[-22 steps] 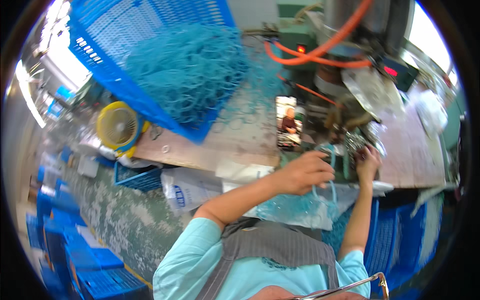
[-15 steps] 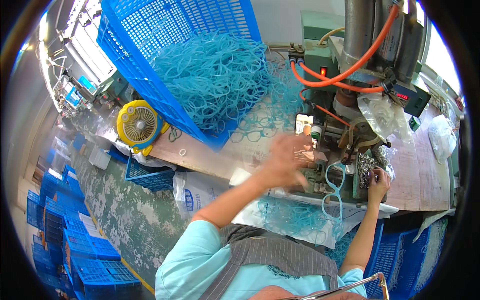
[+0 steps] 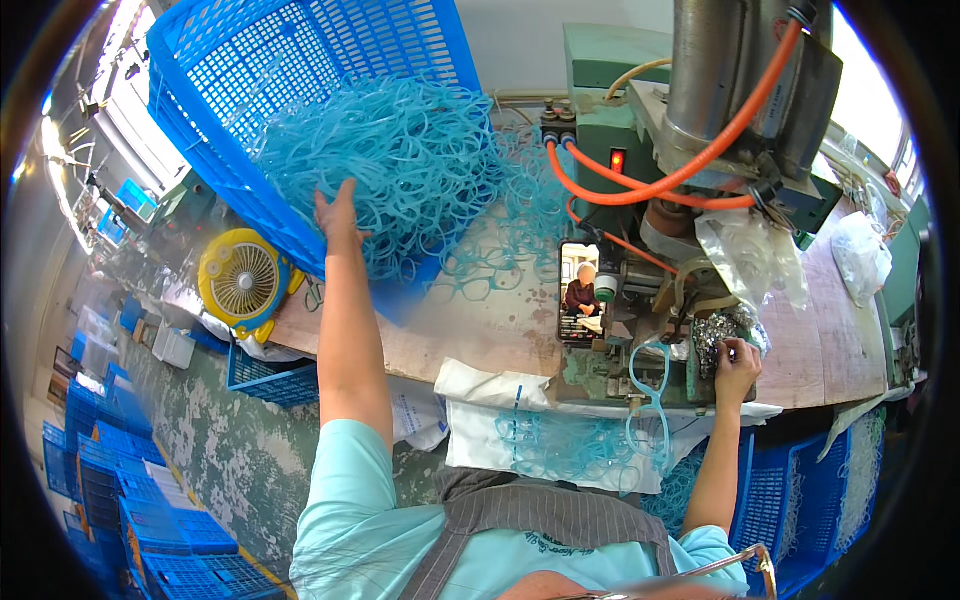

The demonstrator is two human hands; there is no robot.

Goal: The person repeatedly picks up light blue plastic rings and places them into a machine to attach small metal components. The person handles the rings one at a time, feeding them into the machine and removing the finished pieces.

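My left hand (image 3: pixel 342 214) reaches to a heap of light-blue plastic eyeglass frames (image 3: pixel 400 150) in a tipped blue crate (image 3: pixel 215 190). Its fingers are spread at the heap's near side, and no frame shows in its grasp. My right hand (image 3: pixel 737 372) is at a tray of small shiny metal parts (image 3: pixel 712 335), thumb and fingertips pinched together; what they hold is too small to make out. Between my hands, one light-blue eyeglass frame (image 3: pixel 651 393) hangs at the front of a bench press (image 3: pixel 690 200), its upper end by the tooling.
A lit phone (image 3: pixel 580 290) stands left of the press. Orange air hoses (image 3: pixel 660 198) loop before it. A yellow fan (image 3: pixel 243 282) is at the bench's left end. More eyeglass frames (image 3: pixel 560 440) lie on white cloth at the front edge. Blue crates (image 3: pixel 800 500) stand below right.
My left hand has moved left and away from the press to the heap in the crate. My right hand stays at the tray of metal parts. The whole view has shifted slightly.
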